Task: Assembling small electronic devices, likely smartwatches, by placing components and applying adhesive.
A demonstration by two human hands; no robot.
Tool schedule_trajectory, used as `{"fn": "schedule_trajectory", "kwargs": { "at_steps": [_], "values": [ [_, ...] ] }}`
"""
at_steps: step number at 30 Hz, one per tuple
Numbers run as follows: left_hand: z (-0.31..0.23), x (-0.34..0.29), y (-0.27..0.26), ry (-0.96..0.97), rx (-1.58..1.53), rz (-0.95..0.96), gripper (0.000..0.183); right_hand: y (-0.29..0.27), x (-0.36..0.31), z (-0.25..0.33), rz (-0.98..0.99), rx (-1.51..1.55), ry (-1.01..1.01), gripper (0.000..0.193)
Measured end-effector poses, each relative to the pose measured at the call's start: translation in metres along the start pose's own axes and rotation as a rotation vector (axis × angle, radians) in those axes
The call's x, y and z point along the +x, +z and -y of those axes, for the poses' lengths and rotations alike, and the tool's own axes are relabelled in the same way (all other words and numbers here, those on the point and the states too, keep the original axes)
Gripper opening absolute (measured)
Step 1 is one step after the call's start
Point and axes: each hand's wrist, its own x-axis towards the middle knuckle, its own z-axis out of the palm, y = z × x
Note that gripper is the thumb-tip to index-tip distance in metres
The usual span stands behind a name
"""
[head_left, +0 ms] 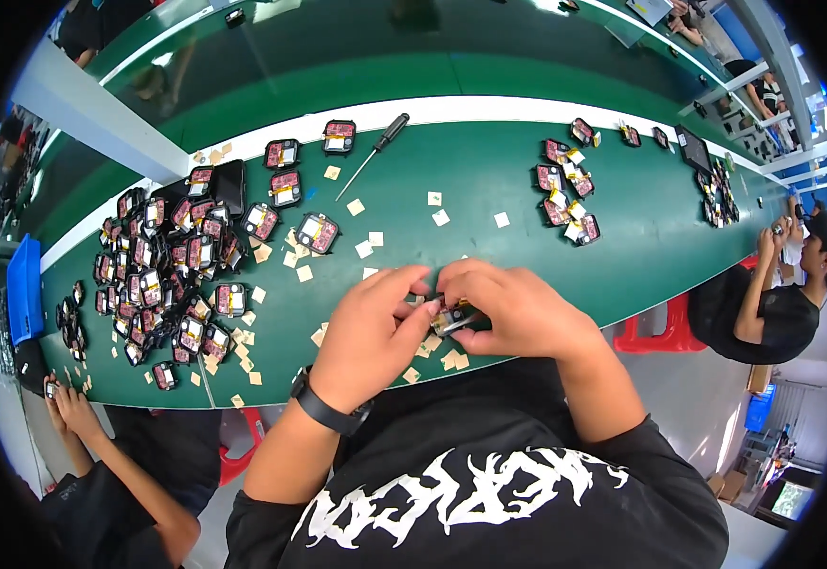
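Observation:
Close to the table's near edge, my left hand [374,321] and my right hand [520,305] meet around a small black-cased electronic module [450,321]. Yellow tape and a pale, shiny part show on it between my fingers. The thumb and fingers of my left hand press at its left side, while my right thumb and fingers grip it from the right. My fingers cover most of the module. Beige square pads [453,359] lie loose just below my hands.
A heap of black modules with red circuit boards [162,261] fills the table's left. A screwdriver [374,155] lies beyond my hands; another module cluster [566,190] is to the right. A grey post [101,119] rises far left. Co-workers [774,294] sit on both sides.

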Motion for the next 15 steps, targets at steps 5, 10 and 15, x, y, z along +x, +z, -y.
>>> {"fn": "schedule_trajectory", "kwargs": {
  "at_steps": [5,10,15],
  "values": [
    [-0.004,0.009,-0.011,-0.297,-0.482,0.306,0.041,-0.009,-0.004,0.015,0.029,0.000,-0.087,0.041],
    [-0.002,-0.005,-0.018,-0.291,-0.712,0.134,0.044,-0.013,-0.010,0.022,-0.350,0.034,0.046,0.023],
    [0.001,-0.016,-0.010,-0.283,-0.784,-0.025,0.051,0.007,-0.019,0.028,-0.399,0.010,0.342,0.037]
  ]
}}
